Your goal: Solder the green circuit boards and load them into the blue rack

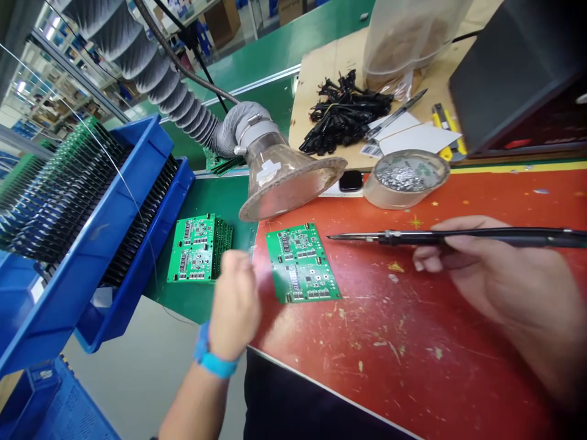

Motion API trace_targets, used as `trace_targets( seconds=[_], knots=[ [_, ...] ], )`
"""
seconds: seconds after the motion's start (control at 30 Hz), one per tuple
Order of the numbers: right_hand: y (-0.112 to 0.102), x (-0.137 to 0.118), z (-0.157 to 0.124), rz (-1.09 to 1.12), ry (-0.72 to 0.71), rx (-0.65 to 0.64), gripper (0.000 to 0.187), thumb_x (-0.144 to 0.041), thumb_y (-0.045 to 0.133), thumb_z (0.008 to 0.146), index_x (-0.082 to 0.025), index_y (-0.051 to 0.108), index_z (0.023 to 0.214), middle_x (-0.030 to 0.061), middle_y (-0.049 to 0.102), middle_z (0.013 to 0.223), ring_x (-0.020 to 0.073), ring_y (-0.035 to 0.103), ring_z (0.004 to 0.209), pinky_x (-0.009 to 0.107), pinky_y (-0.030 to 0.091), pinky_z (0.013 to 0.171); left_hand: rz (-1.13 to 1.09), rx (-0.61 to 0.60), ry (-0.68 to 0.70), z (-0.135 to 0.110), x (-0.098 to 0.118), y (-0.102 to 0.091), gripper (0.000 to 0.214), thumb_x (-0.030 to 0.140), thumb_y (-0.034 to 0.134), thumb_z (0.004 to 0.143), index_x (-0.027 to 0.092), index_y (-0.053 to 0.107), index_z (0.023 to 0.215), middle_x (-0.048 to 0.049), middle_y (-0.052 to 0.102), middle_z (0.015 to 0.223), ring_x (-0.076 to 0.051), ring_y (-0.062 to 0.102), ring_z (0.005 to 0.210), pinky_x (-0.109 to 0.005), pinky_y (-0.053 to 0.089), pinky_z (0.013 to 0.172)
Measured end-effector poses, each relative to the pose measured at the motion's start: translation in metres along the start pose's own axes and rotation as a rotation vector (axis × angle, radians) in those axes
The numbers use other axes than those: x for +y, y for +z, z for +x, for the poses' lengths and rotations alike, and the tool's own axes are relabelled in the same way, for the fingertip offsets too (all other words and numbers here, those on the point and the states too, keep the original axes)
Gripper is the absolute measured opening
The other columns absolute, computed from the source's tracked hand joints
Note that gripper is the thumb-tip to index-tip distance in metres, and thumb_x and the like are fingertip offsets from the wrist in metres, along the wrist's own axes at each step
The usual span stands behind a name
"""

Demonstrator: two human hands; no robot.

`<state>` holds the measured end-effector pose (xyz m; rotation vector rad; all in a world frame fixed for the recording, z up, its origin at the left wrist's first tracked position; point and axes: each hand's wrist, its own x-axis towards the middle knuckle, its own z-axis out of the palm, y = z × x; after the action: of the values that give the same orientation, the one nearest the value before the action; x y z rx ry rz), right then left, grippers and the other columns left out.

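Note:
My right hand (499, 275) is closed around a black soldering iron (413, 237), held level with its thin tip pointing left. That tip hovers by the right edge of a green circuit board (300, 263), which lies flat on the red mat and carries two digit displays. My left hand (236, 299), with a blue wristband, is curled and blurred between this board and a stack of similar boards (192, 247). Whether anything is in its fingers is hidden.
A fume-extraction hood (293, 177) on a grey hose hangs over the boards. Blue bins (151, 153) hold rows of boards at left. Behind the red mat (389, 342) stand a round tin (397, 195), bundled black cables (343, 113), a yellow cutter (452, 131) and a dark box (518, 73).

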<state>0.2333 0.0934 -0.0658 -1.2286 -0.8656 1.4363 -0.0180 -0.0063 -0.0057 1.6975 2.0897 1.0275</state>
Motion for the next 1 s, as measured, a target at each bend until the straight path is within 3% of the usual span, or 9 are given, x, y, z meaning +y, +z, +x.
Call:
trace_targets(
  seconds=[0.07,0.13,0.23,0.5,1.0],
  knots=[
    [0.002,0.006,-0.001,-0.01,-0.008,-0.012,0.011,-0.022,0.065,0.056,-0.021,0.06,0.066,0.0003,0.063,0.05,0.0145,0.054,0.04,0.03,0.045,0.043,0.082,-0.163,0.021,0.013,0.007,0.034,0.021,0.018,0.033,0.092,0.016,0.054,0.09,-0.0028,0.053,0.076,-0.014,0.054,0.073,-0.028,0.046,0.07],
    [0.003,0.013,-0.001,-0.021,-0.016,-0.03,0.016,-0.027,0.068,0.058,-0.021,0.06,0.071,-0.0002,0.065,0.055,0.0144,0.058,0.044,0.031,0.049,0.048,0.176,-0.199,0.049,0.028,0.006,0.058,0.022,0.016,0.039,0.09,0.013,0.06,0.097,-0.0058,0.052,0.081,-0.017,0.052,0.082,-0.031,0.045,0.078],
    [0.004,0.023,-0.001,-0.046,-0.028,-0.065,0.024,-0.035,0.07,0.062,-0.022,0.06,0.079,-0.0011,0.068,0.063,0.0137,0.062,0.051,0.029,0.052,0.055,0.23,-0.201,0.033,0.043,0.001,0.076,0.025,0.013,0.043,0.088,0.01,0.064,0.101,-0.0063,0.048,0.078,-0.017,0.051,0.077,-0.031,0.045,0.076],
    [0.005,0.03,0.0,-0.109,-0.034,-0.165,0.028,-0.044,0.066,0.068,-0.023,0.057,0.085,-0.0017,0.069,0.07,0.0128,0.064,0.058,0.027,0.053,0.059,0.226,-0.211,0.04,0.051,-0.001,0.082,0.016,0.011,0.054,0.082,0.014,0.069,0.089,-0.0031,0.052,0.071,-0.015,0.054,0.072,-0.029,0.046,0.075],
    [0.003,0.029,-0.001,-0.133,-0.055,-0.157,0.029,-0.044,0.066,0.068,-0.023,0.057,0.086,-0.0021,0.069,0.071,0.0122,0.064,0.057,0.028,0.054,0.061,0.245,-0.271,0.061,0.054,0.005,0.083,0.017,0.011,0.057,0.081,0.012,0.07,0.091,-0.0057,0.057,0.073,-0.015,0.055,0.073,-0.026,0.046,0.073]
  ],
)
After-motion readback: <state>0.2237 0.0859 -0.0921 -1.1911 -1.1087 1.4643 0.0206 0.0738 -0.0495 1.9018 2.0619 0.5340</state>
